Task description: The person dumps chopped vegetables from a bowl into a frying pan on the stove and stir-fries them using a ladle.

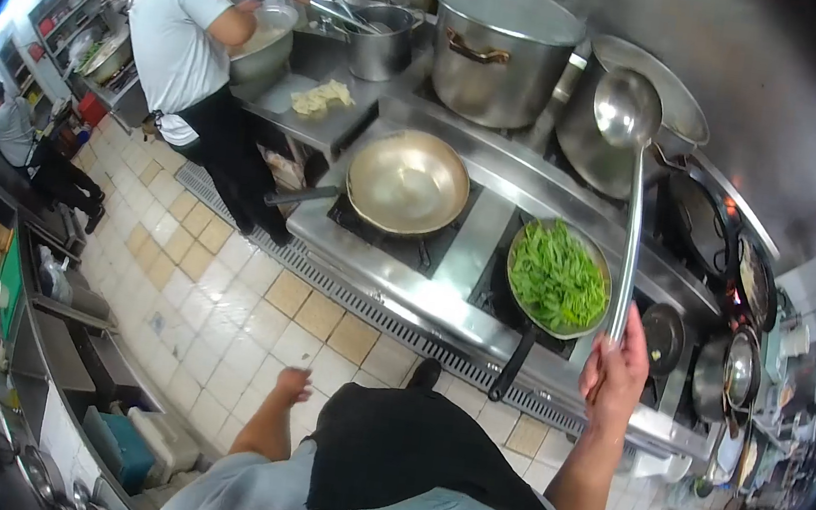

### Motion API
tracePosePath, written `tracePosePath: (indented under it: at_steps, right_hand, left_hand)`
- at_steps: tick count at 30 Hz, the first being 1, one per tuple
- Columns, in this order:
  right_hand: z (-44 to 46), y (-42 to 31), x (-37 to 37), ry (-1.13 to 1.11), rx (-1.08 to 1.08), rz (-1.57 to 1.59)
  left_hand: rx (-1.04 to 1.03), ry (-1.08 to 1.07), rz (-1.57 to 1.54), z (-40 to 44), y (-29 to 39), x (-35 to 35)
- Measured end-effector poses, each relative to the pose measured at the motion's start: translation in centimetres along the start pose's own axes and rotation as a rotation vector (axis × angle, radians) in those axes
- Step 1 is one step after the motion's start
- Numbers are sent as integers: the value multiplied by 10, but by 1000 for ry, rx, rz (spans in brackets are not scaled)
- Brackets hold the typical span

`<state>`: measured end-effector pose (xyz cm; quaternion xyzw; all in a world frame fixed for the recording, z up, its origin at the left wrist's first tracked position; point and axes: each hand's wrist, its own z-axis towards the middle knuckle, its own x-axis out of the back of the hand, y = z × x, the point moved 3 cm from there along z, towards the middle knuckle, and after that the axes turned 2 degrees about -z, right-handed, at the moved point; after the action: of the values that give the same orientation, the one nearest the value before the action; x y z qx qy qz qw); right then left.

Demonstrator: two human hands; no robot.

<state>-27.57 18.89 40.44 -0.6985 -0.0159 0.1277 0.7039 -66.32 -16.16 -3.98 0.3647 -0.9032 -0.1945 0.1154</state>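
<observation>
My right hand (615, 364) is closed round the lower end of a long-handled metal ladle (631, 245). The ladle stands nearly upright, its round bowl raised in front of the big pots. Just left of that hand, a frying pan full of chopped green leaves (559, 275) sits on the stove, its black handle pointing towards me. An empty-looking frying pan (408, 183) rests on the burner further left. My left hand (291, 386) hangs over the tiled floor, away from the stove, fingers curled with nothing visible in them.
A large stockpot (501, 59) and a second big pot (584, 124) stand behind the burners. Dark pans (662, 339) lie to the right. A co-worker (185, 48) stands at a big bowl on the left; another person (14, 135) is further back. Sinks (65, 347) line the lower left.
</observation>
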Motion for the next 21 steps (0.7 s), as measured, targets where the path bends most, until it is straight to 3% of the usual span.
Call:
tracePosePath:
  at_steps: [2,4,7,10,17,21]
  right_hand:
    - [52,-15,-21,-88,60,21]
    - [106,-35,-49,-184,98,-8]
    - [184,-53,-91,-244,77,-16]
    - [241,-63,-127,-281,50,-86]
    - [311,-46,-166,-280,-26,-161]
    - [310,-50,-183,-249,-84,-114]
  left_hand:
    - [-150,23,449,69,-51,54]
    - [-233,26,224,43,-63,67]
    - [8,203,-206,-37,-41,42]
    - [-66,217,-358,-54,-70,37]
    - [164,145,-304,-89,-134,26]
    - [221,116,-244,-83,-127,55]
